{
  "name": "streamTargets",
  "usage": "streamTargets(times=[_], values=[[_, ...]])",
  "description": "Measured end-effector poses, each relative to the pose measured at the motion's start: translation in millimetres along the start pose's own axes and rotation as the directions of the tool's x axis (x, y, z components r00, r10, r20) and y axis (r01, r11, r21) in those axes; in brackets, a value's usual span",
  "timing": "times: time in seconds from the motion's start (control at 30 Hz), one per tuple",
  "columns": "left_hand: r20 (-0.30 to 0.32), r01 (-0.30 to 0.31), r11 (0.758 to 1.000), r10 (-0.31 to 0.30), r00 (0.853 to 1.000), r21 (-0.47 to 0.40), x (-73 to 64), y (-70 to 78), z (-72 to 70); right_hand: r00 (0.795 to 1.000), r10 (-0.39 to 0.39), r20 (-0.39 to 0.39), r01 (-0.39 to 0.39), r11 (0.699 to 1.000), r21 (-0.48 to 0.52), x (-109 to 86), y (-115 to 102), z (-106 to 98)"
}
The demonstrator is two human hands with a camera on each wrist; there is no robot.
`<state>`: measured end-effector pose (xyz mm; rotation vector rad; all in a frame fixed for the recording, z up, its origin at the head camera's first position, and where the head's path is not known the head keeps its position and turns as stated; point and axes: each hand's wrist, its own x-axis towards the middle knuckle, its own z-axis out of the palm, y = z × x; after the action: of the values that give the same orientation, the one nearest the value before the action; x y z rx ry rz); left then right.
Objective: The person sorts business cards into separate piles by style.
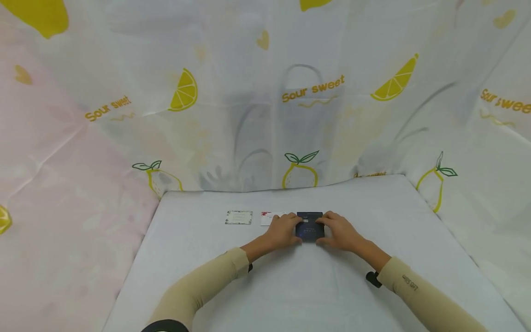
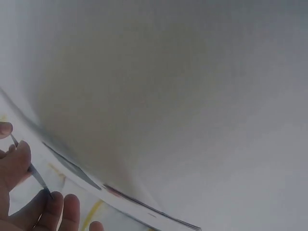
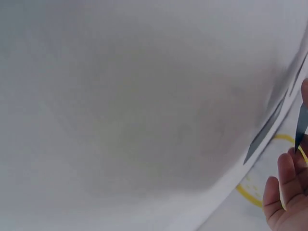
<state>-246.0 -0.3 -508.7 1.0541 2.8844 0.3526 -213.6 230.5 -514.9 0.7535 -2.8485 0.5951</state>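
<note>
Both hands hold a dark navy card [image 1: 309,234] with small pale print, one at each side edge. My left hand [image 1: 283,231] pinches its left edge between thumb and fingers; my right hand [image 1: 341,232] does the same on the right. Seen edge-on in the left wrist view, the card [image 2: 38,178] is thin and raised off the table. A dark flat piece [image 2: 72,167] lies on the table behind it, also visible as a dark strip [image 3: 264,131] in the right wrist view. A white card with a red corner [image 1: 267,217] is partly covered by my left hand.
A white card with a floral border [image 1: 238,217] lies further left, in line with the others. White cloth covers the table [image 1: 298,286]. A lemon-print curtain [image 1: 232,133] rises behind the table's far edge and along both sides.
</note>
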Motion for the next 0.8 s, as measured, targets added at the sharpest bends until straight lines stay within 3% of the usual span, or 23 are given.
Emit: streamTargets(times=[0.37, 0.8], values=[[0.062, 0.104, 0.994, -0.107, 0.992, 0.042, 43.3, -5.0, -4.7, 0.999, 0.051, 0.017, -0.052, 0.998, 0.042, 26.5, 24.3, -3.5], [0.157, 0.157, 0.988, -0.155, 0.975, 0.0, 61.5, -14.0, 2.7, 0.989, 0.102, 0.104, -0.113, 0.988, 0.106, 40.7, 41.8, 5.9]])
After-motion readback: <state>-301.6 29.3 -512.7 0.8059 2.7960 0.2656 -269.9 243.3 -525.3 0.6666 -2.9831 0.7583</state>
